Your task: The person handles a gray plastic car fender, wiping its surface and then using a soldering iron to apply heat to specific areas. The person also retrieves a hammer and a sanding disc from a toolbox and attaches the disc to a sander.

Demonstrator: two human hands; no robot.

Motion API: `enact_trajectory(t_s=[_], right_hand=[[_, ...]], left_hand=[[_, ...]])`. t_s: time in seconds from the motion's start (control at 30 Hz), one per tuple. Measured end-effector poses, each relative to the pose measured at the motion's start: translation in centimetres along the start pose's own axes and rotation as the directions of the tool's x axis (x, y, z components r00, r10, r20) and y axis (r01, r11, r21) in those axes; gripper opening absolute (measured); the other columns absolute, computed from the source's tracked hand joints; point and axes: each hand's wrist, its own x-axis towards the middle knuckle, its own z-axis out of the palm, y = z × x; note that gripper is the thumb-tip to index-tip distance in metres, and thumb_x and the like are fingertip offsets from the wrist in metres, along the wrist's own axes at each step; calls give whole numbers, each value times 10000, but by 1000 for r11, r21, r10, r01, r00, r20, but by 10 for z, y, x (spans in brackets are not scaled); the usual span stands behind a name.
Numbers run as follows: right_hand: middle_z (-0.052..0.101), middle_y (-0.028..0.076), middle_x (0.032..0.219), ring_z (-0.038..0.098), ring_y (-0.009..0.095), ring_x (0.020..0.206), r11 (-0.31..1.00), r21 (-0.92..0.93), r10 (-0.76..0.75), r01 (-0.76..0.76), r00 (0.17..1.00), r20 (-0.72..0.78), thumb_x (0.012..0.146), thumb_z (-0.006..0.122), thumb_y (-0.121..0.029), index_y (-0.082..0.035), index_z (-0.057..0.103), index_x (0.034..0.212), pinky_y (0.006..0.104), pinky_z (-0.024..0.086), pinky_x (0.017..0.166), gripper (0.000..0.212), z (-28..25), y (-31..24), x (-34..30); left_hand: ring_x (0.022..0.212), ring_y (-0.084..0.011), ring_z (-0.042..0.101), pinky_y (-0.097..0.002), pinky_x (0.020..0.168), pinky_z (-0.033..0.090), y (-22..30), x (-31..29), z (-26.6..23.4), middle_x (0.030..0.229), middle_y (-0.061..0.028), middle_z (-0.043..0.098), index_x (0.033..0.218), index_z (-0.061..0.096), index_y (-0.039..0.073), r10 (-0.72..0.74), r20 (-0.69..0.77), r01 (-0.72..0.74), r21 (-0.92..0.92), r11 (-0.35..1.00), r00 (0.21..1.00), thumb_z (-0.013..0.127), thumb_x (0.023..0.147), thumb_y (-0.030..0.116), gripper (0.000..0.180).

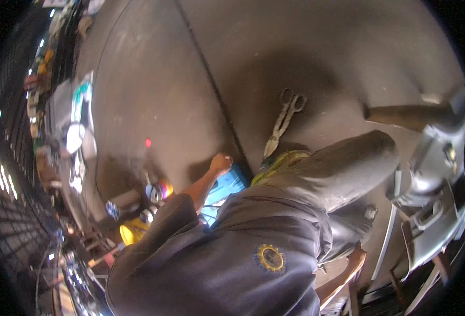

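My left hand [222, 164] is closed at the far edge of a blue plastic case [227, 184], its fingers curled on the rim; my sleeve and shirt hide the case's near part. On the right, my right hand [356, 259] hangs low beside my grey trouser leg [348, 229], near metal pieces. Its fingers are small and partly hidden, so I cannot make out a grip. Beyond my bent knee lies a pair of long metal snips [283, 122] with looped handles, blades toward me. A yellow-green coil [282, 164] sits between the case and my thigh.
A colourful roll [164, 188] and a yellow container [132, 231] stand left of my arm. A small red object [148, 142] lies on the brown floor [153, 79]. Bent metal sheets [432, 237] and a brown angled piece [411, 116] crowd the right. A dark line crosses the floor.
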Motion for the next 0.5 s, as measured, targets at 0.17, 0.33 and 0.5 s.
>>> enact_trajectory(t_s=[0.17,0.33,0.5], right_hand=[[675,258,927,655,387,873,884,-414,-282,217,954,-102,910,519,-382,72,642,980,489,474,762,476,-39,-73,16],[661,258,1019,636,426,937,844,107,-535,526,839,97,856,571,-258,8,614,1091,483,478,791,358,-46,-165,37],[664,248,946,643,402,857,728,2,-674,685,716,182,829,609,-190,21,604,1086,461,476,736,332,-30,-199,42]], left_hand=[[955,-365,645,-440,854,507,-101,58,11,1015,-199,673,953,702,40,134,-43,-139,-142,980,990,517,926,305,325],[1016,-338,628,-398,897,501,-131,42,-4,1121,-151,659,1011,703,81,216,-6,-216,21,976,976,489,933,269,295],[1028,-367,621,-436,881,517,-54,-2,-17,1108,-176,653,1030,693,93,111,358,-230,311,922,927,551,882,290,285]])
